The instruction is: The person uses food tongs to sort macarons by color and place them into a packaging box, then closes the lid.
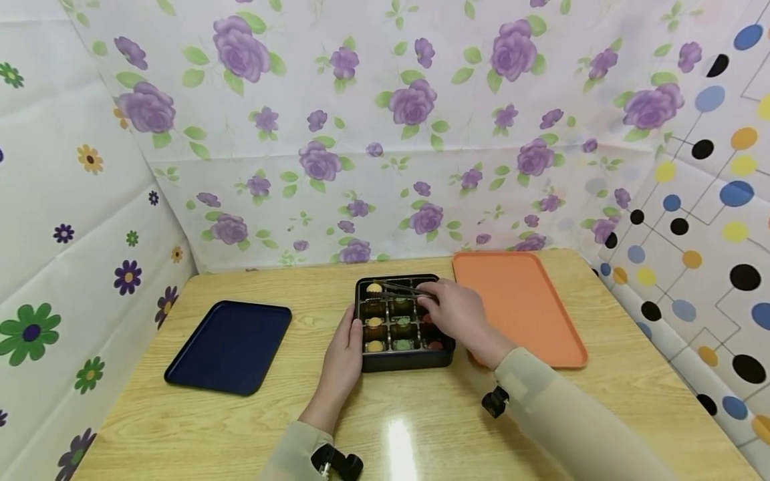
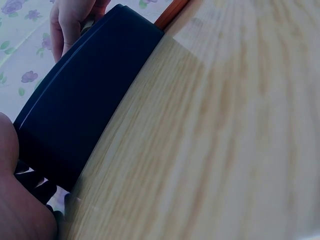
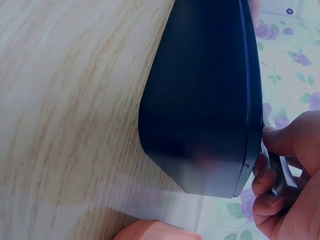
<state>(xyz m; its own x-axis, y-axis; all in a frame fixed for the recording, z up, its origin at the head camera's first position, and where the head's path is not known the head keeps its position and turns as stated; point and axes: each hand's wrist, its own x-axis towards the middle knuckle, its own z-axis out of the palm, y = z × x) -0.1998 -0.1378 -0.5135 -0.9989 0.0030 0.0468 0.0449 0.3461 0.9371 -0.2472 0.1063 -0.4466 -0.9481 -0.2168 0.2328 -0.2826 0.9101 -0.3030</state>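
A black box (image 1: 404, 363) with a grid of compartments sits mid-table, holding small round pieces in yellow (image 1: 375, 346), green (image 1: 402, 345) and red. My left hand (image 1: 344, 354) lies flat against the box's left side, fingers straight. My right hand (image 1: 457, 314) hovers over the box's right half and pinches thin metal tongs (image 1: 400, 288), whose tips reach toward the yellow piece (image 1: 374, 288) in the far left compartment. In the right wrist view the fingers (image 3: 285, 165) curl round the tongs (image 3: 280, 172) beside the box wall (image 3: 205, 100). The left wrist view shows the box wall (image 2: 85, 110).
An orange tray (image 1: 523, 307) lies right of the box, a dark blue tray (image 1: 231, 344) to its left, both bare. Flowered and dotted sheets wall in the wooden table (image 1: 421, 427) on three sides.
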